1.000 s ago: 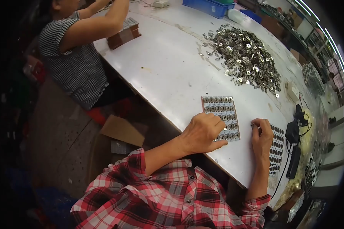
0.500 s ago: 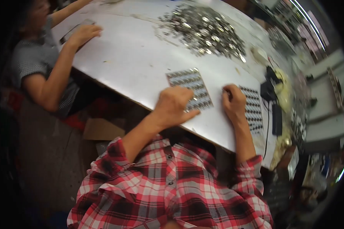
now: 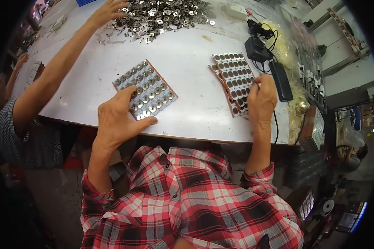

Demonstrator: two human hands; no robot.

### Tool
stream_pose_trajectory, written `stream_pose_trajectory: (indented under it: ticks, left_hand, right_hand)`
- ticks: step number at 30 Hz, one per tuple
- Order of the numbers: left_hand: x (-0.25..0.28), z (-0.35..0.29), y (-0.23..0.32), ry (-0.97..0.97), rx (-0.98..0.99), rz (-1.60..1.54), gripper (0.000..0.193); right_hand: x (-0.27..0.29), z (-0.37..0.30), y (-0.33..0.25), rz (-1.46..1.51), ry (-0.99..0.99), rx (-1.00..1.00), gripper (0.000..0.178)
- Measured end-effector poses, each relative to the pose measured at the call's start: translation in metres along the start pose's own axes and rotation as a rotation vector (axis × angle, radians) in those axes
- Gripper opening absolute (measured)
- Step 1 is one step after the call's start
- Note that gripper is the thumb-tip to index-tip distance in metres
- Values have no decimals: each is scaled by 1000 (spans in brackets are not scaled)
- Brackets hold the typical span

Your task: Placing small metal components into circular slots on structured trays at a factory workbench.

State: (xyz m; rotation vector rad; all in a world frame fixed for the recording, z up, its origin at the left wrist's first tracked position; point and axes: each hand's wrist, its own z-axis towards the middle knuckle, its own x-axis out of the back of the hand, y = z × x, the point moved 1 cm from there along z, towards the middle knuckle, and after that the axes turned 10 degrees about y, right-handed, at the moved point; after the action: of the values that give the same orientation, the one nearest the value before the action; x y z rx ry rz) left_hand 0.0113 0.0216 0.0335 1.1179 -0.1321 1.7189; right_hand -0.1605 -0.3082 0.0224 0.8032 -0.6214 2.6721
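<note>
My left hand (image 3: 118,116) is at the near left of a flat square panel (image 3: 158,99) bearing rows of shiny round metal pieces. Its thumb and index finger are spread, the index resting on the panel's left part and the thumb lying by its near edge; the other fingers are partly hidden. My right hand (image 3: 262,99) is curled at the right edge of a stack of similar panels (image 3: 233,76) with rows of dark round spots. Its thumb and fingertips are pressed together there, and what they hold, if anything, is too small to make out.
A heap of loose metal pieces (image 3: 158,18) lies at the far side of the white table (image 3: 191,120). Another person's arm (image 3: 58,74) reaches over the heap from the left. A black adapter (image 3: 256,50), a power strip (image 3: 280,81) and cables lie on the right.
My view has turned right, so the table has shifted left. My left hand has moved toward the panel's left side, uncovering more of it. The other person's hand now reaches over the heap.
</note>
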Motion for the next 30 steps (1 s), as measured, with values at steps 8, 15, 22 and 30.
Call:
stream_pose_trajectory:
  ticks: [8, 15, 22, 30]
  left_hand:
    - [5, 8, -1, -135, 200, 61, 73]
    - [8, 1, 4, -130, 219, -20, 73]
    - [27, 12, -1, -155, 314, -79, 105]
    - [21, 31, -28, -289, 366, 145, 106]
  right_hand:
    - [-7, -14, 5, -49, -71, -53, 14]
    - [-13, -17, -22, 297, -193, -177, 17]
    - [-16, -12, -35, 272, -208, -157, 15]
    - [-31, -8, -52, 425, -213, -137, 11]
